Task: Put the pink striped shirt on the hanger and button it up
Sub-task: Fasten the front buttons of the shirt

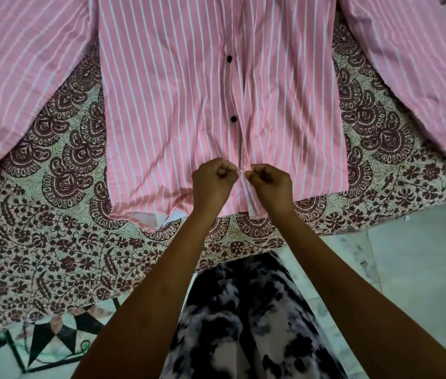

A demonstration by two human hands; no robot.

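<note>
We have the shirt spread front-up on the bedsheet, hem toward us, no hanger in view. Our left hand and right hand each pinch a placket edge near the hem, fingers curled tight. Two buttons sit above — we should line the edges up squarely, then ease the next button through without tugging.

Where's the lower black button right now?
Head view, centre: the lower black button sits on the pink striped shirt placket, below the upper black button and above both hands.
</note>
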